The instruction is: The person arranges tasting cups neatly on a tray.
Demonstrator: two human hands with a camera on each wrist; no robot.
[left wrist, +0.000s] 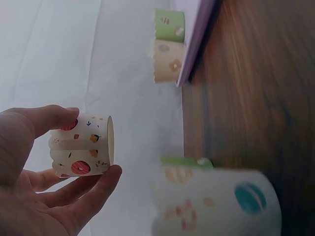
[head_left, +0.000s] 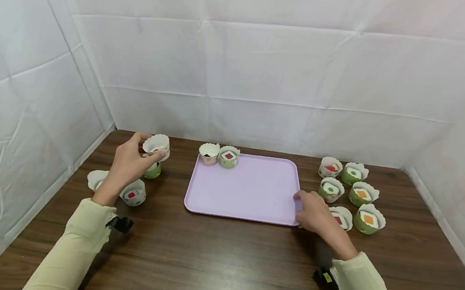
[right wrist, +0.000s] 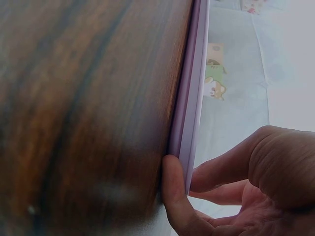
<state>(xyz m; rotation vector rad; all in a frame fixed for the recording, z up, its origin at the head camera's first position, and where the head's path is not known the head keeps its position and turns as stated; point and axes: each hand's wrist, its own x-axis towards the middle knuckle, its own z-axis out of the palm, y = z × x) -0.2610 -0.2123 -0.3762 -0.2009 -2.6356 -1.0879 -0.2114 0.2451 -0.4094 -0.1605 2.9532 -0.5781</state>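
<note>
My left hand (head_left: 130, 162) grips a white paper baking cup (head_left: 157, 143) between thumb and fingers, raised above the table at the left. Red doughnuts and small leaves decorate its side in the left wrist view, and something white and red lies inside. Below it stands a green cup (head_left: 153, 171), partly covered. At the tray's near right corner, my right hand (head_left: 314, 213) pinches the rim of the lilac tray (head_left: 249, 189). A beige cup (head_left: 208, 158) and a green cup with a dark red square (head_left: 228, 158) stand side by side at the tray's back left.
Beside my left wrist are a white cup with a red centre (head_left: 133, 195) and another white cup (head_left: 96, 179), partly hidden. Several filled cups, including one with an orange square (head_left: 369, 220), cluster right of the tray on the wooden table (head_left: 220, 262). White cloth (head_left: 265, 73) hangs behind.
</note>
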